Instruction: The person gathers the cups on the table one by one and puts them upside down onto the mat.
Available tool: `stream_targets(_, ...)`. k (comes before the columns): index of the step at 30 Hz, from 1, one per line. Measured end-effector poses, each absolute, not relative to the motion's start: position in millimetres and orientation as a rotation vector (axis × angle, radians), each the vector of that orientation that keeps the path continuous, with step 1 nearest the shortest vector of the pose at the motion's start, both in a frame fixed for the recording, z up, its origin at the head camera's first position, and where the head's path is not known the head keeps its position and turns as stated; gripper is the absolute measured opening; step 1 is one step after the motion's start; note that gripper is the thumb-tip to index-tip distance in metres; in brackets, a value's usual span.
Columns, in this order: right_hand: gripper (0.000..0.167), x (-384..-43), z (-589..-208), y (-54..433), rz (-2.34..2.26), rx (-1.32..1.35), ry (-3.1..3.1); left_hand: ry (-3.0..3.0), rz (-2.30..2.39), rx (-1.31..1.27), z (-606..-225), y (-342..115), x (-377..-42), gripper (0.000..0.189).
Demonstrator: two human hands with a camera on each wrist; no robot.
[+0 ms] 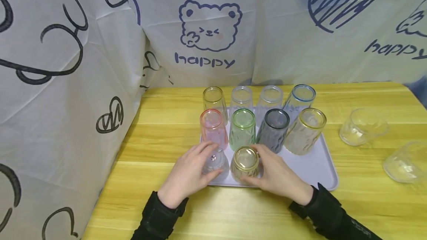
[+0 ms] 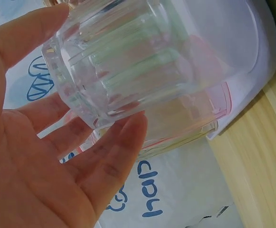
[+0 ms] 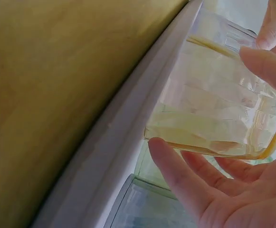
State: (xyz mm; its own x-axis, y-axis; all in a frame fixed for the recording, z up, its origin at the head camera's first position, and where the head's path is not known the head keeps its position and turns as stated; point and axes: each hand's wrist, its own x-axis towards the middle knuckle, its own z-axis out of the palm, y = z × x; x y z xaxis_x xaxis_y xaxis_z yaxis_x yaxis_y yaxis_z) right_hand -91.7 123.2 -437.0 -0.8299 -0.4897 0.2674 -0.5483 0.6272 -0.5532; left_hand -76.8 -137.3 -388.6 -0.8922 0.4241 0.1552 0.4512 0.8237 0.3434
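At the tray's front left, my left hand (image 1: 191,171) holds a clear glass (image 1: 217,164) that stands upside down, thumb on one side and fingers on the other. My right hand (image 1: 278,173) grips an amber-tinted glass (image 1: 245,162) beside it, also base up; its thumb and fingers lie around the sides in the right wrist view. Both glasses stand on the pale lilac tray (image 1: 320,166). Just behind them are an upturned pink glass (image 1: 214,130) and a green glass (image 1: 242,130). Faceted sides of the clear glass (image 2: 123,61) fill much of the left wrist view.
A dark grey glass (image 1: 273,132) and a yellow-rimmed glass (image 1: 305,132) continue the middle row. Behind stands a row including a blue-rimmed glass (image 1: 300,101). Two clear glasses, one nearer the back (image 1: 358,129), lie tilted on the wooden table (image 1: 160,140) at right. A printed cloth (image 1: 207,25) hangs behind.
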Motion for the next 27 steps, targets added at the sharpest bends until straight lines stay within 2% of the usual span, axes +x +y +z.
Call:
stream_targets(11, 0.080, -101, -437, 129, 0.988, 0.970, -2.752, -2.907, -0.571, -0.719, -392, -137, -78, 0.062)
stream_targets(27, 0.081, -105, -436, 132, 0.993, 1.039, -2.747, -2.929, -0.585, -0.738, -390, -139, -79, 0.064)
